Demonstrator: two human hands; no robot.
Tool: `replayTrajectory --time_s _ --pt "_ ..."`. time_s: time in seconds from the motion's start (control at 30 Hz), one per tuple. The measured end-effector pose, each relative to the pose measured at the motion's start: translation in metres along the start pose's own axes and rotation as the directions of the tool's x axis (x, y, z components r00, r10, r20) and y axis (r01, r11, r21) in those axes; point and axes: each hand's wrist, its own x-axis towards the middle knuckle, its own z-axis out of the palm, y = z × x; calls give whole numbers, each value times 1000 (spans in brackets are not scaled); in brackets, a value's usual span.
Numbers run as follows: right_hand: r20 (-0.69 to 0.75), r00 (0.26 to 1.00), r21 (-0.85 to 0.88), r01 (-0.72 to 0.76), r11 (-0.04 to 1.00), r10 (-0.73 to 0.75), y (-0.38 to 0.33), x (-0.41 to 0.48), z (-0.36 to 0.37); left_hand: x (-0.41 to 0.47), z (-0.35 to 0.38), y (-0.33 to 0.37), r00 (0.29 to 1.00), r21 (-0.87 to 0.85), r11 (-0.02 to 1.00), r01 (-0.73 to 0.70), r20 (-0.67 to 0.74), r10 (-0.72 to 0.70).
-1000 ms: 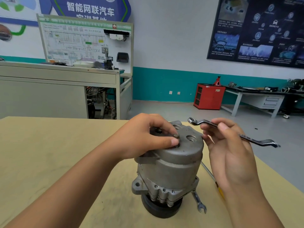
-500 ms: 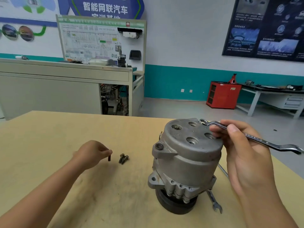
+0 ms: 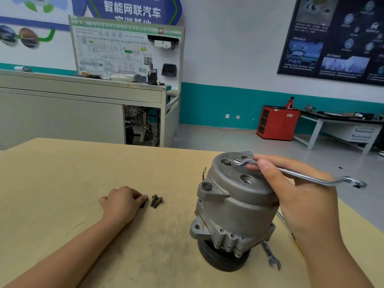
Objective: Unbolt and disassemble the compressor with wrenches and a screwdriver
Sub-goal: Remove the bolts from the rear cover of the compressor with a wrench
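Two bolts lie on the table. The left hand pinches a third bolt just beside them (best keep them together, so none get lost). The right hand grips the wrench, its end resting on the compressor standing there, near the top bolt.

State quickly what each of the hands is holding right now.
Left hand: closed, pinching a small bolt.
Right hand: closed, gripping the wrench over the compressor.
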Motion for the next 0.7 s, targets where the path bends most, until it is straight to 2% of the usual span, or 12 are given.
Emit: replayTrajectory --time_s 0.17,0.23,0.27,0.37,0.47,0.57,0.7 --pt "80 997 -151 12 989 0 -5 6 10 -11 -10 7 1000 -55 998 -28 -8 28" --pt "111 994 -180 22 983 -2 -6 5 11 -26 -21 20 991 -191 975 -117 -87 102" --pt "116 993 -183 21 983 1 -7 5 12 -38 -29 31 978 -311 930 -194 -133 159" --pt "106 994 -176 -9 984 28 -8 7 11 -79 -60 68 907 -588 695 -414 -204 368" --pt "93 994 -202 -40 979 59 -11 10 10 -112 -83 98 852 -696 562 -446 -138 505" --pt "124 990 -213 -34 976 61 -13 10 9 -125 -96 120 815 -676 583 -451 -46 577" --pt "205 978 -222 14 975 33 -16 10 7 -120 -102 141 747 -512 647 -565 14 664"
